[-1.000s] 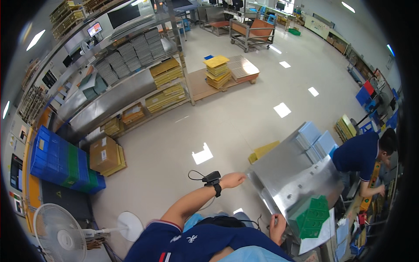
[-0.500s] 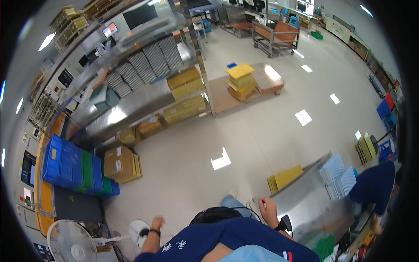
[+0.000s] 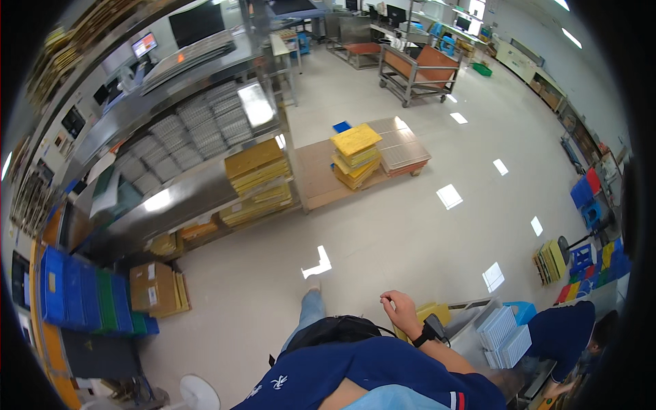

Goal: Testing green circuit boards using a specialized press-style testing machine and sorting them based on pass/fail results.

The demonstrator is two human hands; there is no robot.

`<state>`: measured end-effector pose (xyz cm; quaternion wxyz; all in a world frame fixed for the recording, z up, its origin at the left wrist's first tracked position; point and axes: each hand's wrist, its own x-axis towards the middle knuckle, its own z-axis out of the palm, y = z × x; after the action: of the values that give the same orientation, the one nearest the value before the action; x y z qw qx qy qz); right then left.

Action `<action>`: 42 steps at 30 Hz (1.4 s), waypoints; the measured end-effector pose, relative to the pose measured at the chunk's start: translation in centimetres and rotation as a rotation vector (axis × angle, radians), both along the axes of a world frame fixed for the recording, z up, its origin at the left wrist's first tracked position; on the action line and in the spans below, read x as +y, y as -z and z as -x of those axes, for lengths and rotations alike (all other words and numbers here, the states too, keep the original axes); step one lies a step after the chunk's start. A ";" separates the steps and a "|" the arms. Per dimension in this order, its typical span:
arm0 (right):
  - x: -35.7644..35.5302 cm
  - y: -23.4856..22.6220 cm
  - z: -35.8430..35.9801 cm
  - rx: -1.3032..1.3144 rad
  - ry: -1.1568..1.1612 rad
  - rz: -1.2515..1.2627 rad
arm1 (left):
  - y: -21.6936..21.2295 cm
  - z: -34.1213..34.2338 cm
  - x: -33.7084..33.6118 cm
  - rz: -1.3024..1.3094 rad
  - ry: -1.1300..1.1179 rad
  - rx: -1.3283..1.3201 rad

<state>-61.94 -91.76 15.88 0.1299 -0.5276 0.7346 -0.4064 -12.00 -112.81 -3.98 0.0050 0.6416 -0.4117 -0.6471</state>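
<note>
My right hand (image 3: pixel 402 311) hangs beside my body with a black wrist strap (image 3: pixel 429 335) on it. Its fingers are curled and I see nothing in them. Just to its right are a yellow box (image 3: pixel 437 313) and the corner of a steel table (image 3: pixel 471 318) with stacks of white ribbed trays (image 3: pixel 504 336) and a blue bin (image 3: pixel 523 311). My blue shirt (image 3: pixel 369 372), a black bag (image 3: pixel 335 329) and my jeans leg (image 3: pixel 311 311) fill the lower middle. My left hand is out of view.
A person in a blue top (image 3: pixel 567 328) bends at the steel table's right. Ahead, a wooden pallet (image 3: pixel 321 181) carries yellow stacks (image 3: pixel 355 154). A long steel rack (image 3: pixel 198 184) runs at the left, with blue crates (image 3: pixel 68 287), a cardboard box (image 3: pixel 154 287) and a fan (image 3: pixel 198 393).
The view has swung left, away from the steel table. My left hand has dropped out of sight. My right hand stays low by my side.
</note>
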 end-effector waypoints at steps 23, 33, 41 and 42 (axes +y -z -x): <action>1.5 18.7 28.5 -0.819 1.382 -0.355 | -7.8 91.5 -37.8 0.112 1.210 0.060; 1.0 9.5 79.0 -0.378 1.071 -0.208 | -12.4 110.9 -31.9 -0.192 1.271 -0.086; -3.0 10.2 105.9 -0.404 1.041 -0.176 | -10.7 135.0 -33.0 -0.365 1.359 -0.065; -2.0 10.9 106.6 -0.447 1.095 -0.212 | -10.7 138.5 -33.3 -0.398 1.400 -0.060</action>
<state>-168.52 -93.79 4.97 0.1048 0.0415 0.8909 -0.4399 -150.52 -146.08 6.67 -0.5380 0.2341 -0.6003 -0.5434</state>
